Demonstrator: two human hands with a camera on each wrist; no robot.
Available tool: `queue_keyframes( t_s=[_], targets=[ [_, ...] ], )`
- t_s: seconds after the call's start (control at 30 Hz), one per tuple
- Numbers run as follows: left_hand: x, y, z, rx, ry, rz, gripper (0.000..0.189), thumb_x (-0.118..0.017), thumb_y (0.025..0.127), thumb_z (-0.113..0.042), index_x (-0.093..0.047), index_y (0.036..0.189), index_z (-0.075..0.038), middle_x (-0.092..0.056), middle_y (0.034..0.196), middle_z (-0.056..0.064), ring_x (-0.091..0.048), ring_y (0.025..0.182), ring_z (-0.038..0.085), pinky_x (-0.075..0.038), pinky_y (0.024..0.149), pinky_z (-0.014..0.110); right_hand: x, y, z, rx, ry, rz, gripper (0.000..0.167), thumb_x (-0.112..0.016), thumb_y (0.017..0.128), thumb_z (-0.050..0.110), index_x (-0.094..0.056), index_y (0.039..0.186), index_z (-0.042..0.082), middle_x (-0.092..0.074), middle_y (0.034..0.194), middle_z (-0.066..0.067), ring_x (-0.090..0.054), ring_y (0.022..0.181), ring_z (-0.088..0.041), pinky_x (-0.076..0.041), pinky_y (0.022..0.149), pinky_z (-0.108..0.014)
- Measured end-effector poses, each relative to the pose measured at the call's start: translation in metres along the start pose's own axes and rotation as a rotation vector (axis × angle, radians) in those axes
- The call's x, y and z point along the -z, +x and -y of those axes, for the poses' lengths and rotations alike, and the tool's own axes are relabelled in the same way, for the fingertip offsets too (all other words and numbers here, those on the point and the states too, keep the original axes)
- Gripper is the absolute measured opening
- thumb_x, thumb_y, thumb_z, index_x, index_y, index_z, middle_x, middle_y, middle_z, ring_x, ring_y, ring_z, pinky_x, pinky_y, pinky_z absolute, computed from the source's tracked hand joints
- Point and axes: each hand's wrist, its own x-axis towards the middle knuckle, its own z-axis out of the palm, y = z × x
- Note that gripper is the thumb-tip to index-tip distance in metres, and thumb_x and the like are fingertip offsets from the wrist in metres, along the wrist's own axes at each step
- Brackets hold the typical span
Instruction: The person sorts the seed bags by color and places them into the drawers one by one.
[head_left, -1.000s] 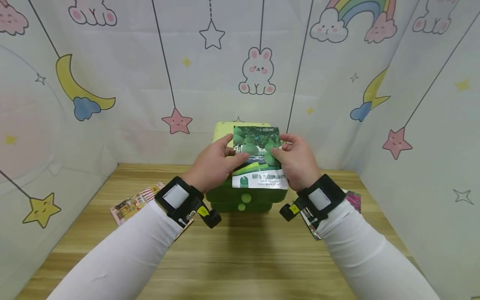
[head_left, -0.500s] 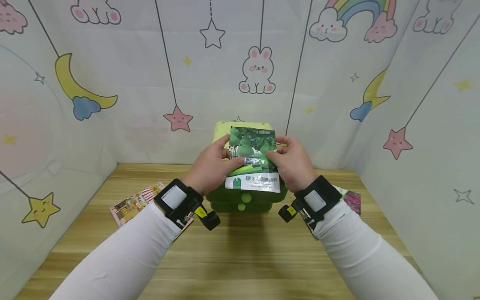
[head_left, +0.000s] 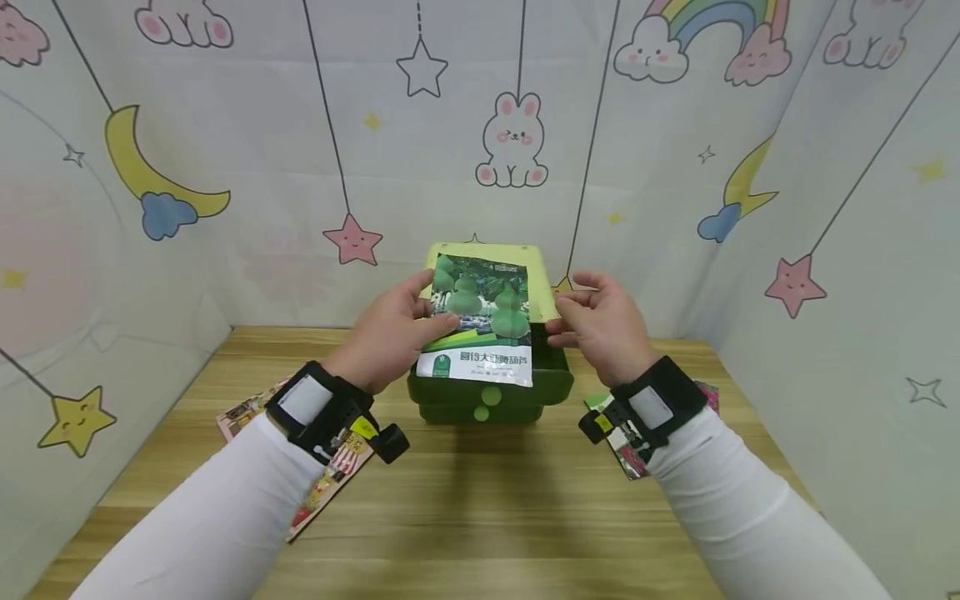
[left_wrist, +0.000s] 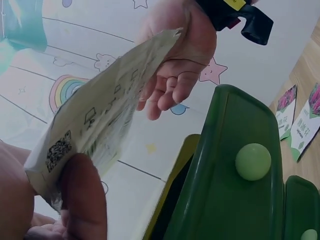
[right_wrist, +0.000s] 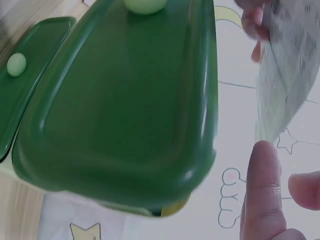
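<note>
My left hand [head_left: 390, 329] pinches the left edge of a seed packet [head_left: 480, 321], thumb across its front and fingers behind. Green gourds are printed on its face; in the left wrist view its pale back [left_wrist: 95, 117] carries a QR code. To the packet's right is my right hand [head_left: 603, 325], fingers loosely bent around nothing. In the right wrist view a right fingertip [right_wrist: 265, 160] lies close to the packet's edge. Behind and below stands a small drawer box [head_left: 442, 254] with a pale yellow-green top. Its upper dark green drawer [left_wrist: 220, 165] is pulled out beneath the packet.
The lower drawer [left_wrist: 300, 205] also has a round light-green knob. Colourful printed packets [head_left: 337, 475] lie on the wooden table at left, partly under the left arm. Packets with pink flowers [head_left: 630, 450] lie at right. A cartoon-printed cloth wall [head_left: 285, 167] encloses the back and sides.
The packet has moved left with my left hand. My right hand has let go of its right edge and drawn away to the right.
</note>
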Motion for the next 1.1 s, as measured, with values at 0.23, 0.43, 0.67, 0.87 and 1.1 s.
queue_keyframes(
  t_s=[0.23, 0.43, 0.67, 0.87, 1.1],
  targets=[
    [0.008, -0.016, 0.005, -0.041, 0.049, 0.075, 0.081, -0.066, 0.106, -0.021, -0.017, 0.170, -0.013, -0.072, 0.108, 0.014, -0.070, 0.088, 0.019, -0.057, 0.070, 0.023, 0.013, 0.000, -0.004, 0.023, -0.038, -0.038, 0.058, -0.055, 0.109, 0.011, -0.030, 0.161, 0.004, -0.057, 0.141, -0.021, -0.072, 0.091, -0.021, -0.066, 0.075, -0.029],
    [0.012, -0.021, 0.008, -0.009, 0.029, 0.129, 0.080, -0.066, 0.105, -0.017, -0.019, 0.170, -0.011, -0.074, 0.107, 0.016, -0.072, 0.082, 0.017, -0.060, 0.068, 0.024, 0.020, 0.001, -0.008, 0.104, -0.209, -0.099, 0.053, -0.057, 0.108, 0.018, -0.041, 0.156, 0.001, -0.056, 0.142, -0.022, -0.067, 0.111, -0.030, -0.064, 0.086, -0.034],
    [0.013, -0.022, 0.013, 0.016, 0.033, 0.184, 0.071, -0.065, 0.105, -0.015, -0.031, 0.167, -0.014, -0.072, 0.109, 0.018, -0.075, 0.083, 0.020, -0.063, 0.070, 0.028, 0.035, 0.011, -0.024, 0.207, -0.578, -0.109, 0.049, -0.054, 0.109, 0.027, -0.052, 0.151, 0.002, -0.051, 0.158, -0.021, -0.050, 0.144, -0.043, -0.046, 0.114, -0.060],
    [0.013, -0.023, 0.019, -0.015, 0.111, 0.193, 0.062, -0.067, 0.105, -0.021, -0.043, 0.160, -0.005, -0.071, 0.100, 0.013, -0.071, 0.080, 0.016, -0.059, 0.066, 0.024, 0.046, 0.022, -0.040, 0.227, -0.737, -0.030, 0.058, -0.052, 0.111, 0.034, -0.046, 0.157, 0.001, -0.032, 0.169, -0.026, -0.030, 0.157, -0.046, -0.030, 0.125, -0.064],
    [0.012, -0.024, 0.024, -0.035, 0.170, 0.190, 0.061, -0.067, 0.104, -0.026, -0.047, 0.159, -0.006, -0.068, 0.097, 0.010, -0.064, 0.080, 0.016, -0.052, 0.065, 0.023, 0.050, 0.026, -0.045, 0.207, -0.815, 0.033, 0.063, -0.052, 0.110, 0.040, -0.043, 0.159, 0.001, -0.021, 0.172, -0.029, -0.020, 0.159, -0.051, -0.023, 0.127, -0.067]
  ],
)
